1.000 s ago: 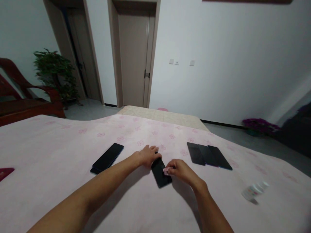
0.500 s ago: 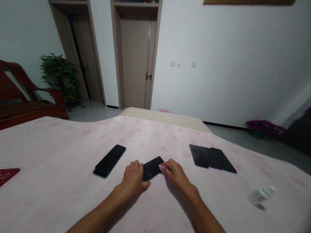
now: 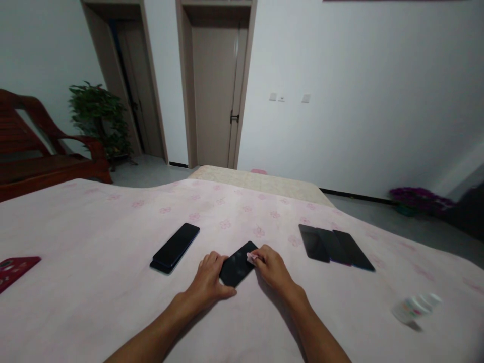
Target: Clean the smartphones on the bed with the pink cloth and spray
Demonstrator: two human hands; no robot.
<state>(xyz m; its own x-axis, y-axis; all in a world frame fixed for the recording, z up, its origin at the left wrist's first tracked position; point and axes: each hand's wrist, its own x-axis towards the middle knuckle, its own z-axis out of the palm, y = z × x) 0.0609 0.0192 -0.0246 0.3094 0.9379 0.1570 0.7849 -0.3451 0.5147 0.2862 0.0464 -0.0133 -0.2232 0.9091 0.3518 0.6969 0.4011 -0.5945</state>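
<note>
A dark smartphone (image 3: 237,267) lies screen up on the pink flowered tablecloth in front of me, with a few pale marks on its glass. My left hand (image 3: 210,277) grips its left end, fingers along the far side and thumb near the close corner. Pinched in my right hand (image 3: 270,266) is a small pinkish-white wipe (image 3: 251,258), touching the right part of the screen. Left of my hands, two phones (image 3: 176,246) are stacked slightly askew. To the right, three dark phones (image 3: 335,247) overlap in a row.
A white bottle with a coloured label (image 3: 415,308) is at the right, blurred. At the left edge lies a red item (image 3: 17,269), partly cut off. Beyond the tablecloth (image 3: 113,232) are a wooden bench (image 3: 56,156), a potted plant (image 3: 99,118) and a closed door (image 3: 214,96).
The phone under my hands has turned a little, and my left hand's thumb and fingers are farther apart around it. The whole view has shifted slightly.
</note>
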